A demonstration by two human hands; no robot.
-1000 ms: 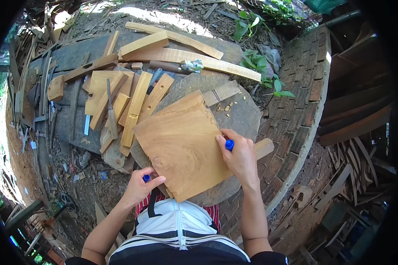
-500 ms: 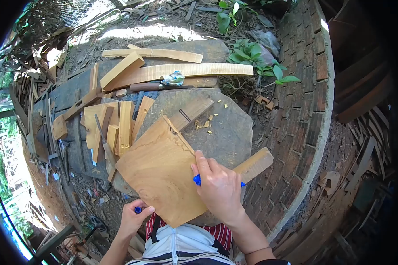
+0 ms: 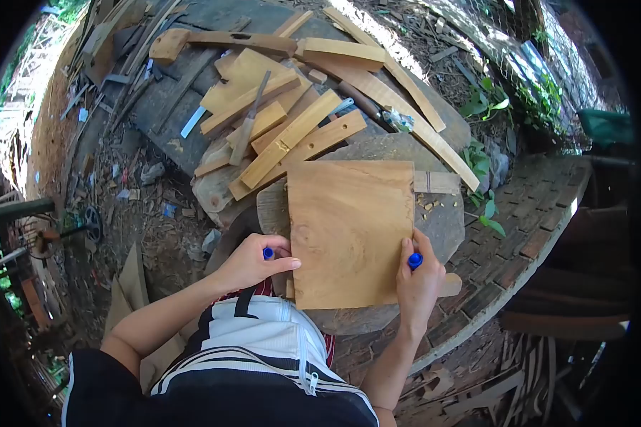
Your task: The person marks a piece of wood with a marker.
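Observation:
A flat, nearly square wooden board [image 3: 352,228] lies in front of me over a round wooden stump top [image 3: 377,148]. My left hand [image 3: 253,262] grips its left edge, thumb on top, with a small blue pen cap [image 3: 268,253] among the fingers. On the right edge, my right hand [image 3: 419,288] pinches the board and also holds a blue marker [image 3: 415,260], mostly hidden by the hand. From under the board's right side stick out a wooden piece with dark lines [image 3: 436,183] and another wood end [image 3: 451,285].
Several wooden blocks [image 3: 292,139], a chisel [image 3: 251,117] and long curved strips [image 3: 434,146] lie beyond the board. Wood chips [image 3: 427,206] are scattered on the stump. A low brick wall [image 3: 520,213] curves along the right.
The board has turned from a diamond angle to nearly square in front of me. My left hand has come onto its left edge, and my view has swung left.

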